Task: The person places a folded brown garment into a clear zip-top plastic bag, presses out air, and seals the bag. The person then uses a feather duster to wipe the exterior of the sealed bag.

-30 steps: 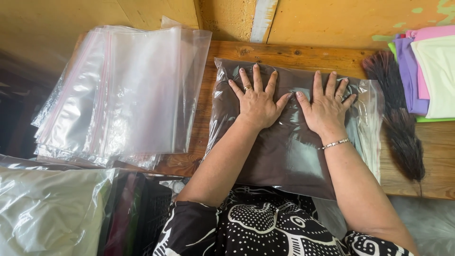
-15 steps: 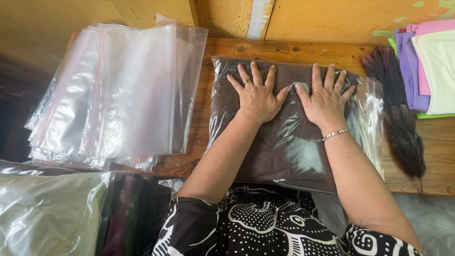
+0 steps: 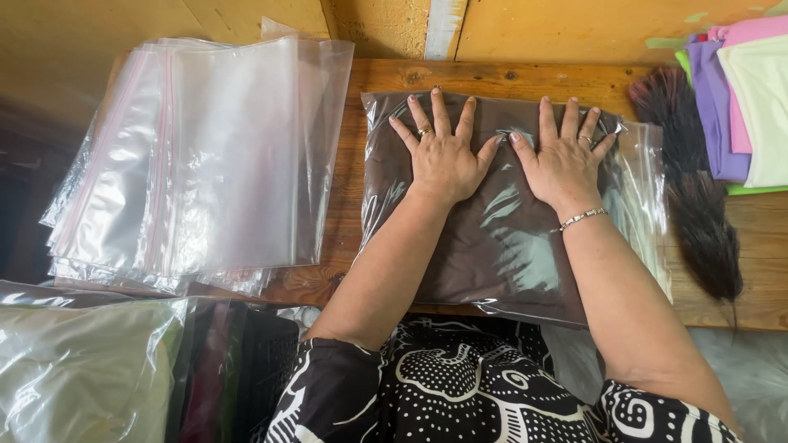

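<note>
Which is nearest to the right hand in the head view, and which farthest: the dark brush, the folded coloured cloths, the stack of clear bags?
1. Dark brush, just right of the right hand.
2. Folded coloured cloths, far right corner.
3. Stack of clear bags, far left.

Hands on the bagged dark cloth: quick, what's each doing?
Left hand: open, flat on the clear plastic bag of dark brown cloth, holding nothing.
Right hand: open, flat on the same bag, holding nothing.

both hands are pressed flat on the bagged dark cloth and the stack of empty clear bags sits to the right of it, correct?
Not quite. The left hand and right hand do press flat on the bagged dark cloth, but the head view shows the stack of empty clear bags to its left, not its right.
</note>
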